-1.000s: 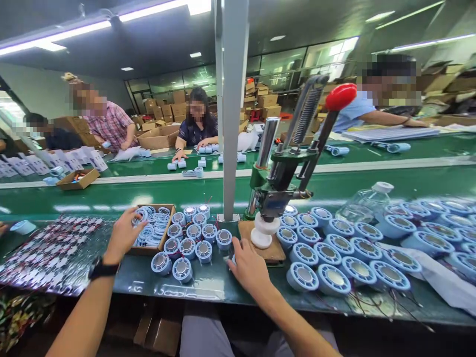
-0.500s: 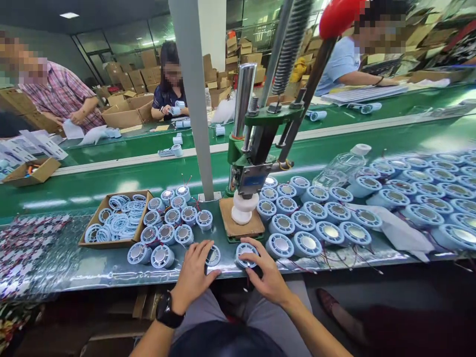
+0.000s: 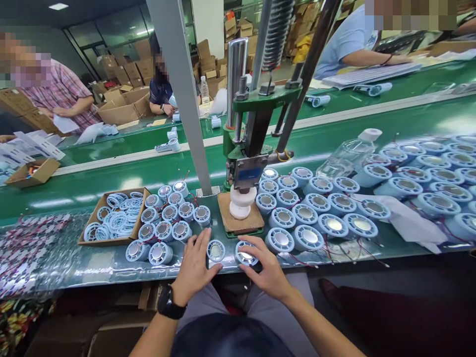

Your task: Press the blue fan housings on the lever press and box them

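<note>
In the head view my left hand point(image 3: 196, 263) lies on the bench, fingers stretched and thumb apart, beside a light-blue round housing with a silver disc point(image 3: 216, 251). My right hand point(image 3: 266, 267) curls its fingers and thumb around a second such housing point(image 3: 245, 256) at the bench's front edge. Just behind both hands stands a green hand press point(image 3: 267, 101). Its white round pressing head point(image 3: 241, 204) is down over a brown pad point(image 3: 226, 218), and I see no housing under it.
Rows of similar housings point(image 3: 281, 239) with thin wires fill the right side; a smaller group point(image 3: 161, 253) stands left. A cardboard box point(image 3: 139, 225) holds light-blue rings. A clear bottle point(image 3: 349, 153) leans behind the right rows. Co-workers sit across the green conveyor point(image 3: 126, 173). A grey post point(image 3: 186, 99) rises behind the bench.
The left housing now shows its whole face, with my left fingers beside it rather than over its edge. My right hand stays around its housing. The camera view has shifted slightly.
</note>
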`<action>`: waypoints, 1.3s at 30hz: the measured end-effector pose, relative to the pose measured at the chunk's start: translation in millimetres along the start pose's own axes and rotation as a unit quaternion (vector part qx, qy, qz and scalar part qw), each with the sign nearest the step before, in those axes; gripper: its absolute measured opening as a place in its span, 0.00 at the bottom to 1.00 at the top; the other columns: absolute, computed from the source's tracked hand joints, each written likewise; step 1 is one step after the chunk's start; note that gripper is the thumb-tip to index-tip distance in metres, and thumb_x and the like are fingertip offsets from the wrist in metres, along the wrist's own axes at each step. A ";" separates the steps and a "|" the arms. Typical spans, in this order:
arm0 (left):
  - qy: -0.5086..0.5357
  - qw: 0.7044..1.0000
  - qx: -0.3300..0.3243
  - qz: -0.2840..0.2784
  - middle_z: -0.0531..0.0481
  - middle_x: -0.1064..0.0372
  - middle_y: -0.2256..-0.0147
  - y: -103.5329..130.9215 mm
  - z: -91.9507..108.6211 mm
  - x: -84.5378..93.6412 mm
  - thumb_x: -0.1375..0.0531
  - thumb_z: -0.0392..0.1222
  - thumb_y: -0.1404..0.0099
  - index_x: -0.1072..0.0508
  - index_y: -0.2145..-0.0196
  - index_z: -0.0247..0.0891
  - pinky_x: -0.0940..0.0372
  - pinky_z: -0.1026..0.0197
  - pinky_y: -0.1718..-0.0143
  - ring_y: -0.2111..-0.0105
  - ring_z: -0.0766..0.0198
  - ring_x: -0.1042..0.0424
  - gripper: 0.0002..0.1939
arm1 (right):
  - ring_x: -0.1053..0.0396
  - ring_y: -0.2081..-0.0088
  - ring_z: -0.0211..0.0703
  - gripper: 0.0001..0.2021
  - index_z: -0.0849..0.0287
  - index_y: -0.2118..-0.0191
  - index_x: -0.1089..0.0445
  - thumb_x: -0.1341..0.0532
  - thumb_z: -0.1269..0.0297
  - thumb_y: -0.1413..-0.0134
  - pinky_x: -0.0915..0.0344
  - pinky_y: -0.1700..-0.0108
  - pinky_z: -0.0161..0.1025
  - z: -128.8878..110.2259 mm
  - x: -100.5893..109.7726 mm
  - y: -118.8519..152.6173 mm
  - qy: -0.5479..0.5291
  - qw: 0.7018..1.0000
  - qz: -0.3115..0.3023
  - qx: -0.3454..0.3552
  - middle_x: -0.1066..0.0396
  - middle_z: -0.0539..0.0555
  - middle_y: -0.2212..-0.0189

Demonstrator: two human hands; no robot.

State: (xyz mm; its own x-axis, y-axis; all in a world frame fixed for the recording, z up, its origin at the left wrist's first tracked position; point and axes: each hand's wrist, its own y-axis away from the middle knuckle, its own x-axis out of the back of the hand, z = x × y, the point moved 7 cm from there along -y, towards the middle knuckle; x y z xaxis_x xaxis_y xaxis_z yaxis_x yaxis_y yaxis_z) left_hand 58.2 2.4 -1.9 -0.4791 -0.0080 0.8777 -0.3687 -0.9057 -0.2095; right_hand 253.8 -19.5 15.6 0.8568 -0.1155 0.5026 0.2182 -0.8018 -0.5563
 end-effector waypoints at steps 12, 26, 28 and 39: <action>0.148 0.979 0.016 0.138 0.45 0.30 0.51 8.2 31.9 21.0 0.35 0.38 0.41 0.53 0.33 0.44 0.32 0.52 0.50 0.54 0.56 0.29 0.44 | 0.29 0.47 0.46 0.25 0.58 0.40 0.40 0.41 0.71 0.44 0.28 0.46 0.43 -10.3 -44.5 13.0 0.060 0.990 0.102 -0.071 0.30 0.59 0.49; 0.152 0.965 0.118 0.178 0.45 0.36 0.56 9.2 36.6 7.3 0.36 0.36 0.41 0.46 0.37 0.41 0.31 0.51 0.53 0.55 0.54 0.31 0.37 | 0.28 0.47 0.47 0.32 0.58 0.34 0.48 0.41 0.74 0.44 0.28 0.46 0.46 -6.0 -57.8 15.2 0.047 0.989 0.123 -0.067 0.30 0.61 0.48; 0.158 0.962 0.126 0.185 0.45 0.37 0.56 10.6 36.7 4.5 0.36 0.36 0.41 0.46 0.37 0.42 0.32 0.51 0.52 0.54 0.54 0.32 0.37 | 0.28 0.47 0.47 0.34 0.58 0.32 0.50 0.40 0.73 0.43 0.28 0.46 0.46 -7.5 -57.7 13.7 0.045 0.990 0.117 -0.066 0.30 0.61 0.48; 0.180 0.974 0.096 0.100 0.37 0.41 0.44 6.2 38.7 -19.1 0.47 0.42 0.30 0.45 0.35 0.39 0.41 0.43 0.41 0.42 0.50 0.40 0.27 | 0.34 0.42 0.50 0.37 0.55 0.30 0.51 0.43 0.75 0.45 0.28 0.44 0.48 -33.2 -21.5 -22.1 0.123 0.979 -0.155 0.040 0.37 0.60 0.41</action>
State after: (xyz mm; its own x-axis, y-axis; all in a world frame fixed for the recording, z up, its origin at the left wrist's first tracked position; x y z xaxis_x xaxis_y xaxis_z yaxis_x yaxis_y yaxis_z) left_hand 95.8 -19.5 -3.3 -0.7873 -0.0737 0.6121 -0.1008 -0.9641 -0.2458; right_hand 215.0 -18.7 39.1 0.6069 -0.0204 0.7945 0.4937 -0.7737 -0.3970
